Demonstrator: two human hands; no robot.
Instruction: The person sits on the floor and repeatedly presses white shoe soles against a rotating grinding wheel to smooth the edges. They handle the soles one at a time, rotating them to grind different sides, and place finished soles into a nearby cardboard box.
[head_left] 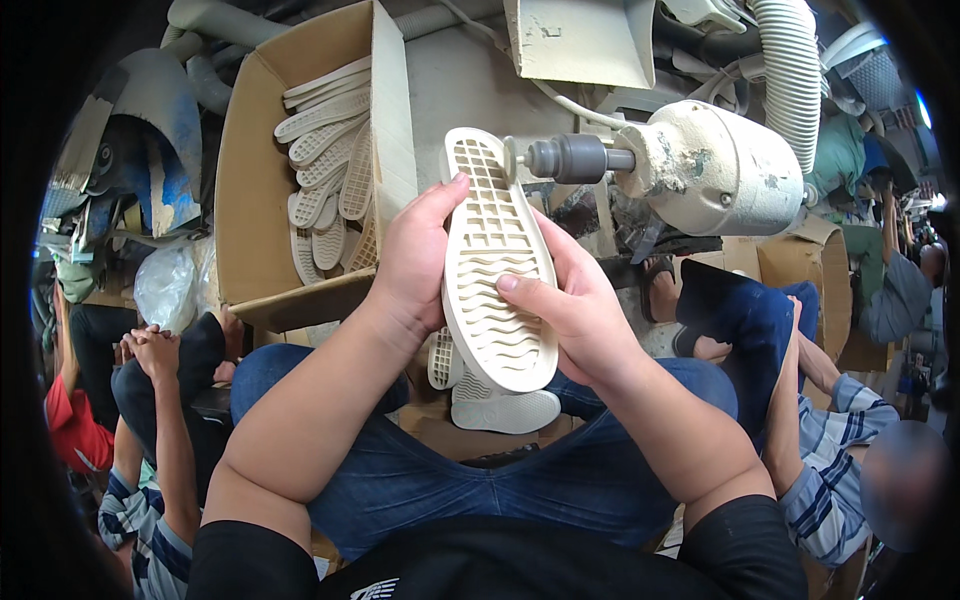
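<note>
A cream shoe sole [495, 262] is held in both my hands, its toe end pointing away from me. Square cells cover its far half and wavy ridges its near half. My left hand [422, 245] grips the left edge, thumb along the rim. On the right edge is my right hand [580, 300], its thumb pressed on the wavy ridges and its fingers hidden underneath. The sole's far right edge meets a small disc [511, 160] on the spindle of a cream motor [715, 168]; whether they touch, I cannot tell.
A cardboard box [262, 190] of several soles [330, 150] stands at the far left. More soles [505, 411] lie low between my knees. A ribbed hose [788, 70] hangs behind the motor. Other people sit close on both sides, one with clasped hands [153, 350] at left.
</note>
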